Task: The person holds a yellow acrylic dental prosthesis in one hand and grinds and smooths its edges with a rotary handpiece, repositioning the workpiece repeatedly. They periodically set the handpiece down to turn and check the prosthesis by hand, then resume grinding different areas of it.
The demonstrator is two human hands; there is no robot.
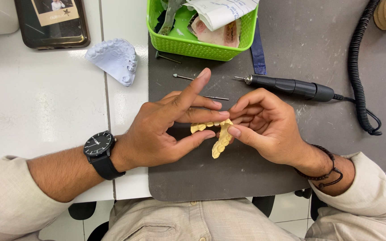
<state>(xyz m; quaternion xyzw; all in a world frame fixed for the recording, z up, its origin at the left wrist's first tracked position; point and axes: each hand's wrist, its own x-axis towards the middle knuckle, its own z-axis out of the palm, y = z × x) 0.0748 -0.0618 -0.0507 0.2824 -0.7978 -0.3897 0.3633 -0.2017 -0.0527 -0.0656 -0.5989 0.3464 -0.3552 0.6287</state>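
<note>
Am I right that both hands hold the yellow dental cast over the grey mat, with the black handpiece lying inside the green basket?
Not quite. The head view shows the black handpiece lying on the grey mat, beside the green basket, not inside it. The rest stands: the left hand and right hand hold the yellow dental cast over the mat.

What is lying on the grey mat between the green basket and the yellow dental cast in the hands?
In the head view, between the green basket and the yellow dental cast lie two thin metal burs on the grey mat; the left hand crosses there too.
</note>
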